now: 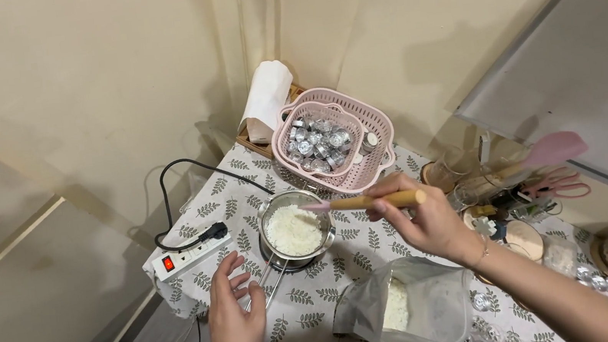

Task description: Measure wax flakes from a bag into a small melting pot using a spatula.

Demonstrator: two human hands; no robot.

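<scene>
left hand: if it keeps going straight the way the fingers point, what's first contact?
Probably the small metal pot of white flakes: the left hand already lies at its handle, fingers pointing up-table toward it. Depth is unclear from one view.

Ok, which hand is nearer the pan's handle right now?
Left. The left hand sits right at the pan's handle, fingers against it at the pan's near side. The right hand is off to the right, holding a wooden-handled spatula whose tip reaches over the pan.

Home craft corner: leaf-print tablecloth (375, 247), pink basket (363, 148), power strip (191, 256).
</scene>
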